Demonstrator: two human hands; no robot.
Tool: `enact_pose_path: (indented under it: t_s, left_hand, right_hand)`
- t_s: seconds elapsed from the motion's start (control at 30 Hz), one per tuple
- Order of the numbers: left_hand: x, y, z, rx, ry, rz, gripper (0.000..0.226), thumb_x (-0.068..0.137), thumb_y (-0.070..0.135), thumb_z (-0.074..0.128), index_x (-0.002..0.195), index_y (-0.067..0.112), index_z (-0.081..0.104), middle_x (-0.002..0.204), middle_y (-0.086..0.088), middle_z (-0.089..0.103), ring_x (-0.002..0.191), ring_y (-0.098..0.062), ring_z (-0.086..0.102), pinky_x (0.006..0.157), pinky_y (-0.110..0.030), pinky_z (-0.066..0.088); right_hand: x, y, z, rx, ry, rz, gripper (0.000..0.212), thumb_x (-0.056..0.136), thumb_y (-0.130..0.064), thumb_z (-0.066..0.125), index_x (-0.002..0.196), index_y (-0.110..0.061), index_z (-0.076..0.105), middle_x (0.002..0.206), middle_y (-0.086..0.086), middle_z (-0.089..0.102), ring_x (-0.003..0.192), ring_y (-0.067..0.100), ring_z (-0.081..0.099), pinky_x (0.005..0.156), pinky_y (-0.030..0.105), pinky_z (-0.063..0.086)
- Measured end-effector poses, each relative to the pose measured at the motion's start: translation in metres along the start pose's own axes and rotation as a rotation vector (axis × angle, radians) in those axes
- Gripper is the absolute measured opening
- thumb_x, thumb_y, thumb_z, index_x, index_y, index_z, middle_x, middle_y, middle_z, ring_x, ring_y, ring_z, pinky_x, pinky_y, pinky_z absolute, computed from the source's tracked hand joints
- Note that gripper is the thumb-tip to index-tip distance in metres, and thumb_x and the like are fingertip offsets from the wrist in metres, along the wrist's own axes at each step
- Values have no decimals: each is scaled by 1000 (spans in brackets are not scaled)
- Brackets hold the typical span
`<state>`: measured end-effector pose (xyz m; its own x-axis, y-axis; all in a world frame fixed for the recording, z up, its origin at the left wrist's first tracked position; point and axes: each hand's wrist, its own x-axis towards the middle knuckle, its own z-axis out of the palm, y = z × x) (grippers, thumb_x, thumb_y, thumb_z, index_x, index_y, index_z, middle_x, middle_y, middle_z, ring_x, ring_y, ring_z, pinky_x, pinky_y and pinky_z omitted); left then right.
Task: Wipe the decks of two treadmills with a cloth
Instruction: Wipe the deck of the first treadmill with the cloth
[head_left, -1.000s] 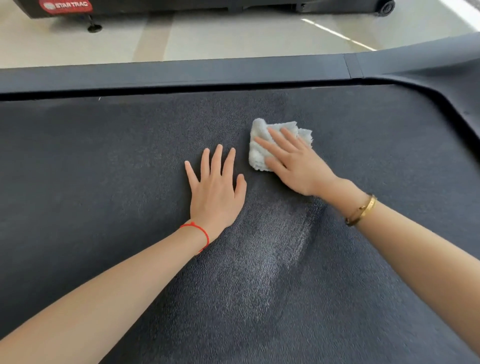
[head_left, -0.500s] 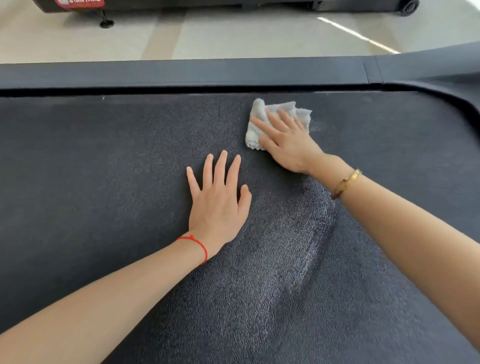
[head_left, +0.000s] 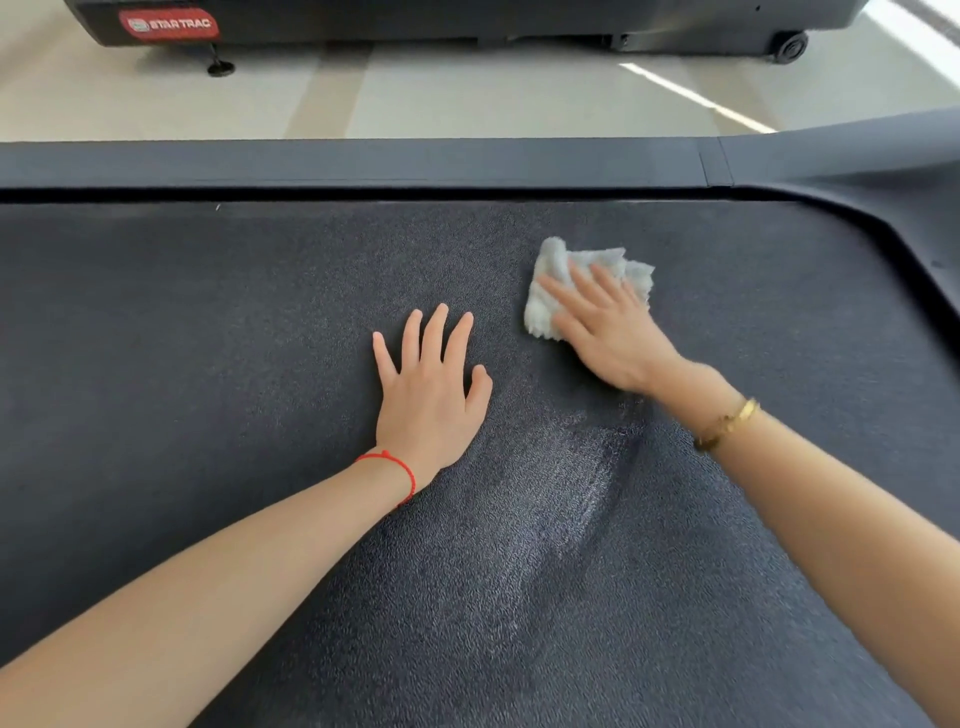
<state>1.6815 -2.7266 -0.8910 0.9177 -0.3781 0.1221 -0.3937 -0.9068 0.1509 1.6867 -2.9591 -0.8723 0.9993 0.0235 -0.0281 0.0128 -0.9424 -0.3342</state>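
A dark, textured treadmill belt (head_left: 208, 364) fills most of the frame. Right of centre, the right hand (head_left: 608, 332) lies on a crumpled white cloth (head_left: 550, 280), its straight fingers (head_left: 558, 292) spread over the fabric and pressing it flat against the belt. The hand looks slightly blurred, so how far the thumb wraps the cloth's near edge is hard to tell. A gold bracelet (head_left: 727, 423) sits on that wrist.

Just left of the cloth, at the centre of the frame, the left hand (head_left: 428, 395) rests palm down on the belt, fingers straight and slightly fanned, holding nothing. A thin red string bracelet (head_left: 395, 465) circles its wrist. The two hands are near each other but not touching, and the left hand does not touch the cloth.

Below the right hand, a pale streaked patch (head_left: 561, 499) runs across the belt toward the lower centre of the frame.

Along the upper part of the frame a smooth dark side rail (head_left: 363, 161) borders the belt, curving down at the far right. Beyond it is pale flooring (head_left: 467, 93), and at the top edge stands the base of a second treadmill (head_left: 467, 18) with a red STAR TRAC label (head_left: 169, 24) at upper left and a small wheel (head_left: 789, 47) at upper right.
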Motion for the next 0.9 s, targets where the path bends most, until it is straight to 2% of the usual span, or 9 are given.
enact_pose_path:
  t_s: [0.1,0.17,0.33,0.4,0.47,0.63,0.73,0.8,0.9]
  left_hand:
    - [0,0,1,-14,9,-6,59,99,40,32,154,24,26,162,-3,21,150,-26,14,118,-63,8]
    - [0,0,1,-27,20,-10,58,99,40,34,154,24,27,162,-3,22,150,-26,14,118,-63,7]
    - [0,1,2,-65,36,-15,58,99,41,34,154,24,29,162,-3,24,150,-27,15,119,-63,6]
    - [-1,1,3,-69,40,-17,57,99,41,34,153,24,30,161,-4,25,150,-27,16,119,-63,6]
    - [-1,1,2,-70,40,-18,57,99,40,35,153,23,30,161,-4,25,150,-28,16,118,-64,6]
    - [-3,3,-1,-66,25,-23,57,100,39,36,154,23,28,162,-4,24,150,-28,14,119,-62,5]
    - [-6,3,-4,-92,13,-13,55,101,36,35,154,23,28,162,-4,23,151,-27,13,120,-60,5]
    - [-12,1,-6,-102,-2,4,54,102,35,34,155,24,27,163,-3,21,151,-26,11,120,-58,4]
    - [-28,-1,-8,-113,-19,58,54,103,35,34,155,25,25,163,-3,20,152,-25,10,121,-58,3]
  right_hand:
    - [-55,-16,8,7,-33,-161,50,105,-45,22,155,-43,14,165,-8,5,152,19,-6,122,41,-6]
    - [-75,-11,7,-1,-54,-191,50,105,-46,22,154,-44,13,165,-10,5,152,15,-7,123,37,-5]
    - [-53,14,-10,-8,-20,113,49,107,-38,28,155,-40,18,166,-2,5,153,22,-3,123,41,-1]
    - [-55,1,-6,-4,-17,151,49,106,-40,26,155,-39,19,166,-1,4,153,24,-5,123,44,-4]
    - [-77,-22,5,7,-21,81,49,107,-39,26,155,-39,18,166,-1,4,153,25,-5,123,44,-5]
    - [-172,-76,32,-46,-89,-253,50,106,-44,22,155,-40,14,165,-9,3,152,19,-9,122,36,-11]
    - [-197,-80,34,-58,-131,-314,51,105,-49,19,155,-44,11,165,-11,2,153,18,-8,124,38,-5]
    - [-188,-69,28,-66,-105,-262,51,106,-45,24,155,-41,13,165,-9,3,153,19,-6,124,39,-1]
    - [-158,-51,14,-44,-34,-18,51,106,-37,30,155,-37,15,165,-5,5,153,22,-4,123,39,-2]
